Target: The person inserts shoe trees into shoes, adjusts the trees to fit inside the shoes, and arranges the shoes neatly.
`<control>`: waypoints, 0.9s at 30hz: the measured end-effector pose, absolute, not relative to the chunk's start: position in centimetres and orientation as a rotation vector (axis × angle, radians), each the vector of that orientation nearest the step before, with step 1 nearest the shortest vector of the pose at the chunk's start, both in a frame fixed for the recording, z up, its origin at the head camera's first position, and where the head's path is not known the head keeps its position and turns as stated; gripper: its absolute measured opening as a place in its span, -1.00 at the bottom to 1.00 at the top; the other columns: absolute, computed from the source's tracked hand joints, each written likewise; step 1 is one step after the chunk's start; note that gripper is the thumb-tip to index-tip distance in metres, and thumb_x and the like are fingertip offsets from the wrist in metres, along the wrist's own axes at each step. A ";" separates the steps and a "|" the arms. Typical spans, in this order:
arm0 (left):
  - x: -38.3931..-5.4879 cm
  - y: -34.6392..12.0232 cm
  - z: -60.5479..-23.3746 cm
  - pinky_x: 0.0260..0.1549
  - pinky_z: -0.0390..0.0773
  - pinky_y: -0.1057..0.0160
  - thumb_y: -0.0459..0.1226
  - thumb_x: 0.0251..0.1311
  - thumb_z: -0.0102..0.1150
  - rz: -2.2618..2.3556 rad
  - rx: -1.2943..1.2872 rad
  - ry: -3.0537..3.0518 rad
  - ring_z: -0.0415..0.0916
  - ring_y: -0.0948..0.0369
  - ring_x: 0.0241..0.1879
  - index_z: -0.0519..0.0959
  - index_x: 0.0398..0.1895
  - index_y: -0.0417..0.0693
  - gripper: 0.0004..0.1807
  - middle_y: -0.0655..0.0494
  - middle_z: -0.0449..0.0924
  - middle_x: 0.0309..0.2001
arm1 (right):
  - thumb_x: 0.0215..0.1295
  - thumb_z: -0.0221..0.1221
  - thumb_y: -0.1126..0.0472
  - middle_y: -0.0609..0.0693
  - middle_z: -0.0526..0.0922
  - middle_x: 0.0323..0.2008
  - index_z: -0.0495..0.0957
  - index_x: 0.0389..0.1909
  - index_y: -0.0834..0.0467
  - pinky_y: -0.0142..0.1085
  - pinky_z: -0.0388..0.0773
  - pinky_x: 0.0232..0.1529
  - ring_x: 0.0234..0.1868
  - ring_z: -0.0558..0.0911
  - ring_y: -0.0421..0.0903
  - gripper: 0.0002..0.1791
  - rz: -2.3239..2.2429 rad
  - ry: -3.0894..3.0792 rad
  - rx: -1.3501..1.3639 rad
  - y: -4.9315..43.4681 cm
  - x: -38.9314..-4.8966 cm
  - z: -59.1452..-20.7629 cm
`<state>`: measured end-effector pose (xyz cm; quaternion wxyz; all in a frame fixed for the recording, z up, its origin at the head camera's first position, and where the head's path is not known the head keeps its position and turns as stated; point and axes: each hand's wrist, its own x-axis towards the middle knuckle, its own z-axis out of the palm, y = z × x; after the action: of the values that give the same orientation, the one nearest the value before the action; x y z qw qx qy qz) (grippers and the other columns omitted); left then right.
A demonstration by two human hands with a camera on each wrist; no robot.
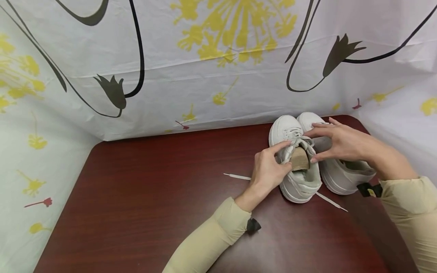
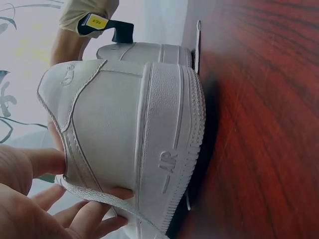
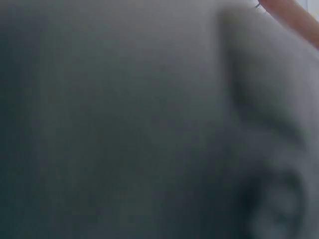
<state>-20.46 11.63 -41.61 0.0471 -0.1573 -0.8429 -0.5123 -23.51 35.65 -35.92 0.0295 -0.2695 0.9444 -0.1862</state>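
A white lace-up sneaker (image 1: 296, 189) stands on the table, toe toward the back curtain. My left hand (image 1: 268, 168) grips its left side, thumb at the collar edge and fingers lower along the outside. In the left wrist view, a flat white lace (image 2: 107, 199) runs over those fingers. On the opposite side, my right hand (image 1: 346, 142) holds the sneaker's opening edge, thumb at the collar and index finger by the laces. Between the hands a tan tongue lining (image 1: 300, 159) shows. The right wrist view is mostly blurred grey.
A second white sneaker (image 1: 338, 178) stands close against the first, under my right hand and wrist. Loose lace ends lie on the dark red wooden table (image 1: 153, 197), one left (image 1: 237, 176), one right. A flower-printed white curtain (image 1: 211, 87) borders the back and sides.
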 end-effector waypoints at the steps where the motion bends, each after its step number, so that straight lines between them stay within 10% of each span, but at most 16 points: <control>1: -20.4 11.7 -41.7 -0.33 0.43 0.58 -0.41 -0.13 0.40 -1.569 -0.485 -2.558 0.54 0.37 -0.32 0.67 0.12 0.29 -0.35 0.26 0.72 -0.07 | -0.19 0.58 -0.04 0.30 0.55 0.18 0.61 0.12 0.10 0.07 -0.20 0.49 0.34 0.35 0.34 -0.24 -0.572 2.913 -0.823 35.7 -23.5 -35.9; 6: -20.4 12.1 -41.9 -0.09 0.40 0.62 -0.44 -0.12 0.40 -1.593 -0.509 -2.507 0.55 0.41 0.00 0.68 0.11 0.19 -0.38 0.32 0.64 0.04 | -0.16 0.57 -0.05 0.38 0.44 0.27 0.62 0.11 0.08 0.08 -0.19 0.49 0.37 0.31 0.34 -0.27 -0.577 2.912 -0.776 35.7 -23.5 -35.7; 27: -20.9 12.4 -42.5 -0.08 0.38 0.61 -0.35 -0.11 0.51 -1.563 -0.507 -2.514 0.55 0.39 0.01 0.70 0.07 0.18 -0.44 0.27 0.64 0.02 | -0.11 0.56 0.02 0.39 0.44 0.27 0.60 0.13 0.11 0.23 -0.19 0.44 0.39 0.27 0.35 -0.29 -0.579 2.899 -0.721 35.5 -23.4 -35.8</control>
<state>-20.91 12.44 -42.45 0.0691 -0.1683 -0.8350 -0.5193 -23.44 35.46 -35.79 0.0493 -0.2365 0.9516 -0.1899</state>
